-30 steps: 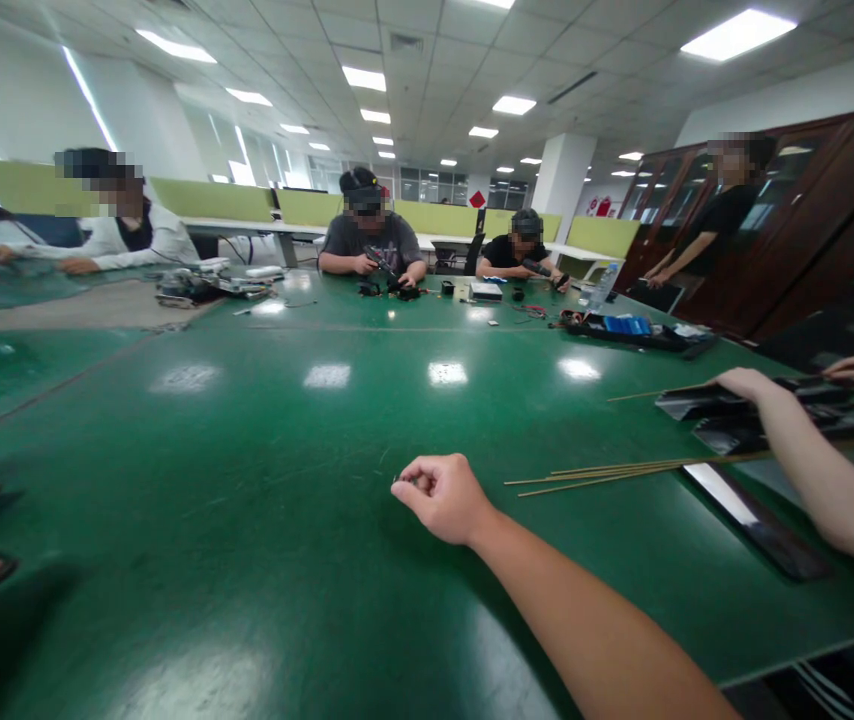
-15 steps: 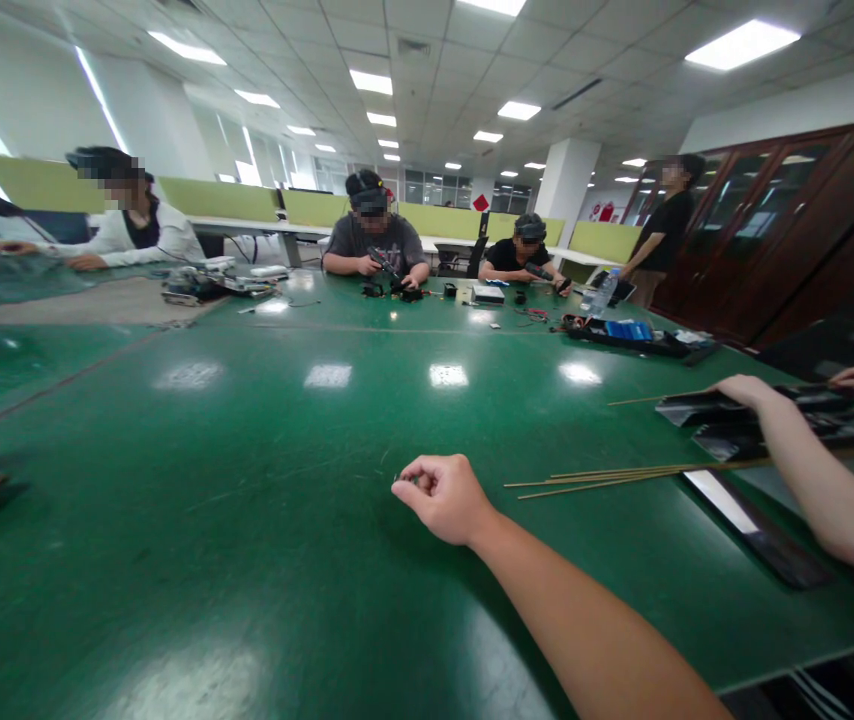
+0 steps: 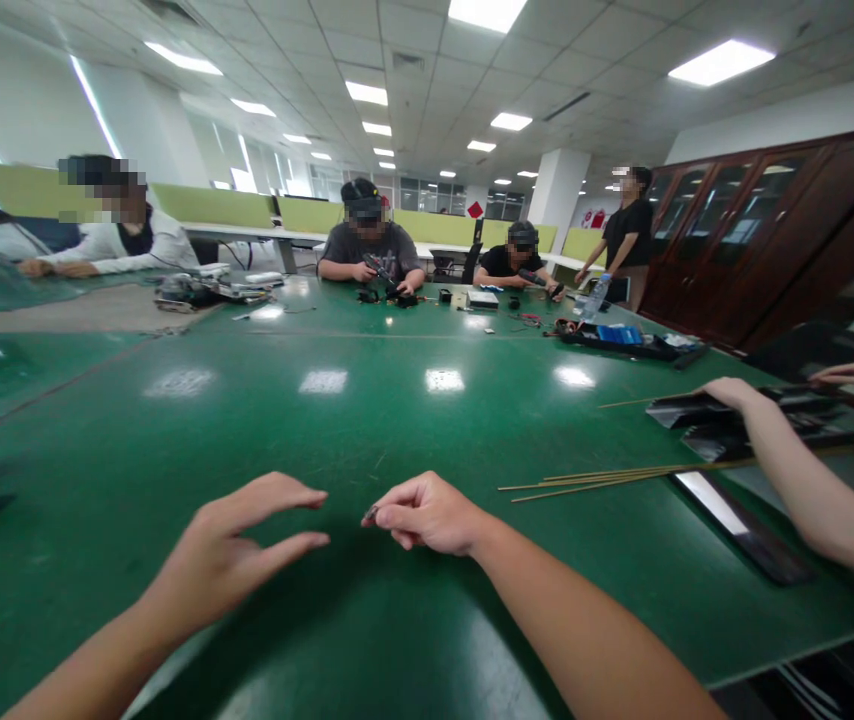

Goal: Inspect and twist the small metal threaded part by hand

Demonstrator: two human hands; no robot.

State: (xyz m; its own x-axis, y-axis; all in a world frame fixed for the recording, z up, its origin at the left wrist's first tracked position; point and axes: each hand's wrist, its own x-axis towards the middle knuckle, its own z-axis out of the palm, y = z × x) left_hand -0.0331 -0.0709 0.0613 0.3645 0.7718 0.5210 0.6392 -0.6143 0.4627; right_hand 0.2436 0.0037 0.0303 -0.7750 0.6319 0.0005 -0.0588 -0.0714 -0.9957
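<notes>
My right hand (image 3: 427,515) is closed in a pinch over the green table (image 3: 307,430). Between its thumb and forefinger a small dark metallic piece (image 3: 370,514) pokes out; it is too small to name its kind. Facing it from the left is my left hand (image 3: 239,545), its thumb and fingers apart and nothing between them. A short gap separates the left fingertips from the small piece. To the right of my right hand lie several thin brass-coloured rods (image 3: 584,481) on the table.
At right, a co-worker's hand (image 3: 731,392) rests on black angled trays (image 3: 686,410); a dark flat panel (image 3: 742,530) lies nearer. Farther back stand a parts tray (image 3: 622,338), a plastic bottle (image 3: 594,298) and a white box (image 3: 482,299). Co-workers sit across the table.
My left hand has come into view from the lower left, with fingers apart. My right hand has shifted slightly left and down, turning so the small piece shows at its fingertips.
</notes>
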